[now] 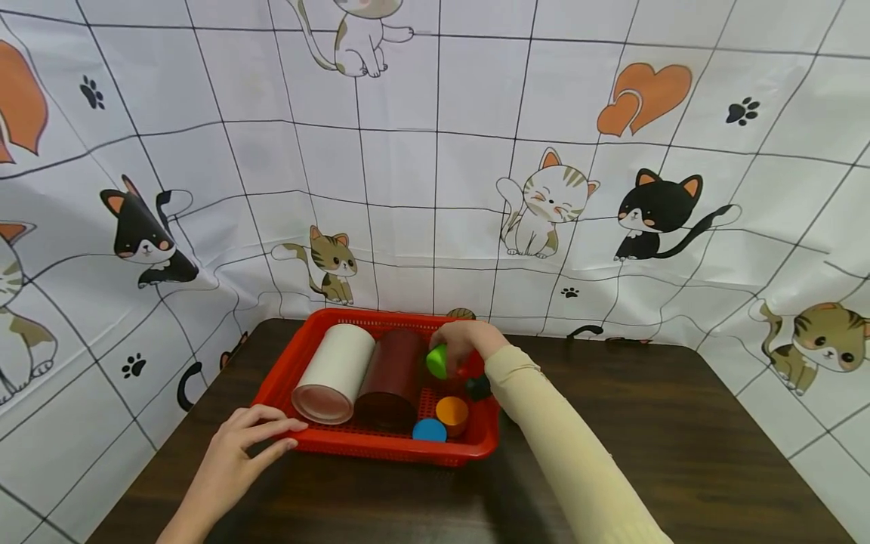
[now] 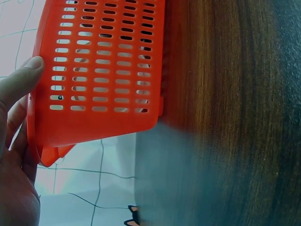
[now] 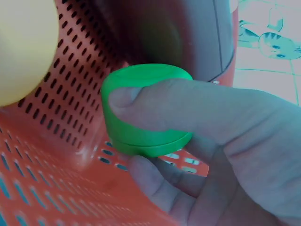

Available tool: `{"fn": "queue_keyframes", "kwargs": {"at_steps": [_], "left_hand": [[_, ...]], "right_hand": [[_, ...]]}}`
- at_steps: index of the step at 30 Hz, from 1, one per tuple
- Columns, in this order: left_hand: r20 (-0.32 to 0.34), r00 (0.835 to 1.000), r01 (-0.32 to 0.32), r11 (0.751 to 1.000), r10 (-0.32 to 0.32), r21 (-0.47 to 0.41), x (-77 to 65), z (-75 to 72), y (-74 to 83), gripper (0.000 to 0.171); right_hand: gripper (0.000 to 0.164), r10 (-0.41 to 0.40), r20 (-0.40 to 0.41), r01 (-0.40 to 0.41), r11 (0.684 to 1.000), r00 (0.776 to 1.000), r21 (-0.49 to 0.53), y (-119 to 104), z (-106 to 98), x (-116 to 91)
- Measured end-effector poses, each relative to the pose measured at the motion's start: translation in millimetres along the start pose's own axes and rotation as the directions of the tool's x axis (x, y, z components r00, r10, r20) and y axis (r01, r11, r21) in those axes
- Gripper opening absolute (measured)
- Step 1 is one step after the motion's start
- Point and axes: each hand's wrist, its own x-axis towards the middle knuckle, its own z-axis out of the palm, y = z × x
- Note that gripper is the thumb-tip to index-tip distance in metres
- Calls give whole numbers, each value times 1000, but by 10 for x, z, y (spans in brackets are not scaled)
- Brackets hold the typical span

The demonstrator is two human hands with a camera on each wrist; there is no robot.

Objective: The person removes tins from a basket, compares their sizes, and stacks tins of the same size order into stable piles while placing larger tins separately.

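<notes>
A red plastic basket with slotted sides stands on the dark wooden table. My left hand grips its near-left corner, thumb on the outside of the rim and fingers behind it. Over the basket's right part, my right hand pinches a small green cup, its flat end facing up. Beside it in the basket lie a white cylinder and a dark red cylinder. An orange cup and a blue round piece sit in the near-right corner.
A dark round piece shows partly behind my right wrist. The wooden table extends to the right of the basket. A white cat-print sheet hangs behind and along the sides of the table.
</notes>
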Motion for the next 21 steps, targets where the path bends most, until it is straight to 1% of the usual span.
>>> {"fn": "queue_keyframes", "kwargs": {"at_steps": [7, 12, 17, 21], "left_hand": [[0, 1000, -1, 1000, 1, 2, -7, 5, -11, 48], [-1, 1000, 6, 1000, -6, 6, -12, 8, -8, 46], [0, 1000, 7, 1000, -7, 10, -14, 13, -12, 46], [-4, 1000, 9, 1000, -9, 11, -16, 17, -15, 46]], "right_hand": [[52, -65, -5, 65, 997, 998, 52, -36, -66, -52], [52, -72, -22, 72, 997, 997, 9, -37, -92, -85], [53, -91, -62, 89, 996, 994, -29, -21, -109, -96], [54, -95, -86, 93, 995, 992, -20, -23, -128, -124]]}}
